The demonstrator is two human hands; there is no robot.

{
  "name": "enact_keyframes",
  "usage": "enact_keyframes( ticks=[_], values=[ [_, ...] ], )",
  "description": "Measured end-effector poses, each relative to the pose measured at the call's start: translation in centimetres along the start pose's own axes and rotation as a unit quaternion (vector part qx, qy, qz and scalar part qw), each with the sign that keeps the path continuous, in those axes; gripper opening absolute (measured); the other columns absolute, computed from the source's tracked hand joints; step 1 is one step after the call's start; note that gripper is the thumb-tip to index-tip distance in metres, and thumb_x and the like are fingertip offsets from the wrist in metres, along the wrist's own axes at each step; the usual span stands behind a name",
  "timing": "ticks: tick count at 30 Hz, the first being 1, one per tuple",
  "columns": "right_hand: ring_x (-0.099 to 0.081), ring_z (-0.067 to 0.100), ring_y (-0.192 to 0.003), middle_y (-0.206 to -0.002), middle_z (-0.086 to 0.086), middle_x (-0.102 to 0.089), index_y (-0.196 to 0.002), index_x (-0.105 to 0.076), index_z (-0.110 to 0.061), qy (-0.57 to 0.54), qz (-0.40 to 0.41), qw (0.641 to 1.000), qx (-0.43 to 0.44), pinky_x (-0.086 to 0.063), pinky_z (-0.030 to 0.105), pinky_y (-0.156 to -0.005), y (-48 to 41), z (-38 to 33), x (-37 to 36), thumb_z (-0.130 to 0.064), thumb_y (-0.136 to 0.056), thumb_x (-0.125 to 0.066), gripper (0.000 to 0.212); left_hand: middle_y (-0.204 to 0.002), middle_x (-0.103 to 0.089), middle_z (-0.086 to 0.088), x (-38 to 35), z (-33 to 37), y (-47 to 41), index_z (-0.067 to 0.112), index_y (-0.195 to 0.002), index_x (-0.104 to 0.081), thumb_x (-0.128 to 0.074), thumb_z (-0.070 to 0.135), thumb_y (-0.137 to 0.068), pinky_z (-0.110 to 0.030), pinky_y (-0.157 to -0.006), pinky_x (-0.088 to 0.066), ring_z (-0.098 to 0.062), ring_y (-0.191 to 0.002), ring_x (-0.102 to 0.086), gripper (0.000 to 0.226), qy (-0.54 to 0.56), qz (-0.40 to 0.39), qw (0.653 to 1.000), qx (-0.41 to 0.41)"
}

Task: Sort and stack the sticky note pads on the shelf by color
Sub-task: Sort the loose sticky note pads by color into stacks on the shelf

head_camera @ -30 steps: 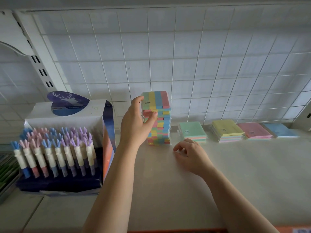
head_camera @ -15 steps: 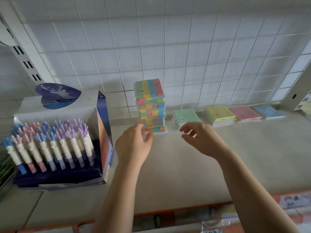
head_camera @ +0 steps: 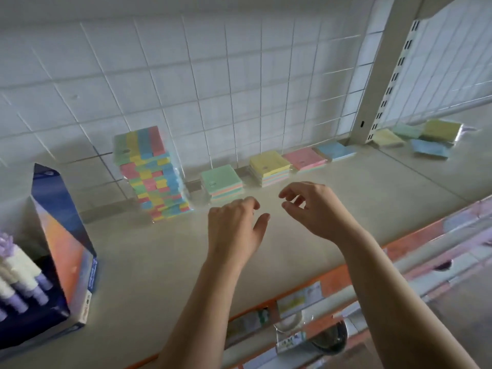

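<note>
Both hands hover empty above the shelf (head_camera: 306,235), close to each other and not touching anything. The left hand (head_camera: 234,230) has its fingers loosely spread, and the right hand (head_camera: 314,209) is curled with the grip apart. Behind them, against the wire back, stands a tall mixed-colour stack of sticky note pads (head_camera: 153,174). To its right lie low piles topped green (head_camera: 221,179), yellow (head_camera: 269,165), pink (head_camera: 304,158) and blue (head_camera: 334,150). More loose pads (head_camera: 426,138) lie past the upright post (head_camera: 378,75). A pen display box (head_camera: 61,235) sits at the left.
</note>
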State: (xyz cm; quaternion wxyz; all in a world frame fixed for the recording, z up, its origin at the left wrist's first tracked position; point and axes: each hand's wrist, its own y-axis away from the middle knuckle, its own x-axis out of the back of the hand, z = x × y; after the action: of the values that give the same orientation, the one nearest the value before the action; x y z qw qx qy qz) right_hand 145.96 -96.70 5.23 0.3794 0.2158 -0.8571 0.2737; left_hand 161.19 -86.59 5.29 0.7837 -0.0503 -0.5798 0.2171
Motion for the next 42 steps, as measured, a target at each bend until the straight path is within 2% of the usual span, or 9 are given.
enact_keyframes(
  ticks=[10,24,37,42],
  values=[
    [-0.062,0.014,-0.077,-0.088,-0.007,-0.065,-0.095,-0.066,-0.025,0.023,0.026,0.998,-0.051,-0.05,0.03,-0.069,1.1,10.7,8.5,-0.024,-0.081,-0.063,0.014,-0.106,-0.066,0.008,-6.1,12.0,-5.6,0.029,-0.113,-0.059,-0.051,0.049,-0.09,-0.034,-0.087,-0.039,-0.014,-0.102,-0.062,0.032,0.001,-0.032,0.997,-0.073],
    [-0.062,0.012,-0.078,-0.088,-0.01,-0.066,-0.097,-0.067,-0.025,0.058,0.01,0.996,-0.065,-0.052,0.032,-0.074,2.2,26.4,21.2,-0.025,-0.082,-0.064,0.015,-0.111,-0.064,0.009,-14.7,29.0,-11.2,0.029,-0.114,-0.058,-0.051,0.048,-0.091,-0.032,-0.088,-0.036,-0.012,-0.106,-0.06,0.031,0.036,-0.037,0.996,-0.067],
    [-0.06,0.015,-0.076,-0.081,-0.009,-0.062,-0.093,-0.069,-0.022,0.071,0.025,0.994,-0.085,-0.045,0.027,-0.069,-1.2,36.7,26.8,-0.021,-0.081,-0.063,0.013,-0.116,-0.065,0.005,-20.2,36.3,-17.6,0.026,-0.116,-0.059,-0.053,0.046,-0.09,-0.033,-0.089,-0.038,-0.017,-0.11,-0.059,0.034,0.016,-0.06,0.996,-0.069],
    [-0.062,0.021,-0.081,-0.086,-0.001,-0.069,-0.091,-0.071,-0.017,0.072,0.055,0.99,-0.107,-0.049,0.033,-0.071,-4.2,39.7,28.1,-0.02,-0.082,-0.062,0.013,-0.113,-0.066,0.004,-21.3,37.8,-20.3,0.025,-0.112,-0.06,-0.059,0.043,-0.087,-0.034,-0.087,-0.042,-0.02,-0.106,-0.061,0.031,0.021,-0.043,0.997,-0.06]
  ],
)
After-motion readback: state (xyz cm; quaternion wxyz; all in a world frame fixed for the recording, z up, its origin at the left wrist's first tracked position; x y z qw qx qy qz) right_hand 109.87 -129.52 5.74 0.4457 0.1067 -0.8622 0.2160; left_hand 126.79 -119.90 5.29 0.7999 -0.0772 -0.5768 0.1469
